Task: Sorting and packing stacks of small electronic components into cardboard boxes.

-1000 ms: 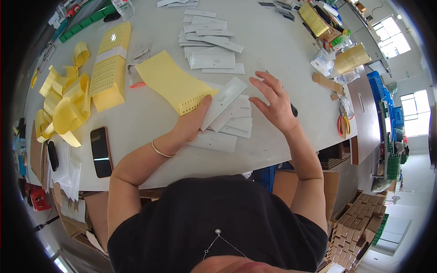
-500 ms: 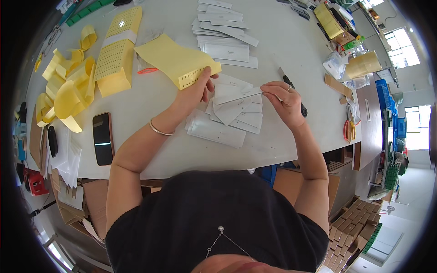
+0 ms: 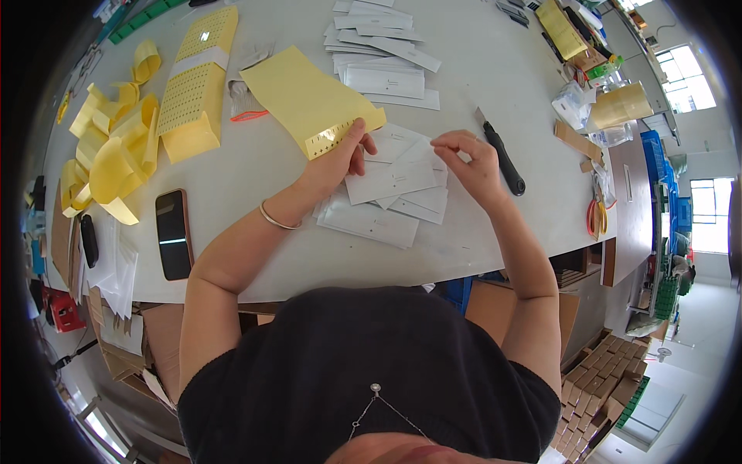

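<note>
My left hand (image 3: 345,156) is closed on the lower right edge of a yellow sticker sheet (image 3: 297,93), its thumb on top beside a strip of small printed labels. The sheet's end curls up slightly. My right hand (image 3: 473,164) is raised at the right side of a loose pile of white cards (image 3: 371,220), thumb and forefinger pinched together. Whatever may be between those fingertips is too small to make out. One white card (image 3: 396,182) lies flat on top of the pile, apart from the right fingers.
A black-handled knife (image 3: 504,158) lies right of my right hand. More white cards (image 3: 384,80) are stacked beyond the pile. A folded yellow label stack (image 3: 193,100), curled yellow strips (image 3: 127,158) and a phone (image 3: 175,234) are at left. Scissors (image 3: 597,215) rest at the right edge.
The white card that my right hand held is now down on the pile, and the right fingers are off it. My left hand and the yellow sheet have shifted slightly right.
</note>
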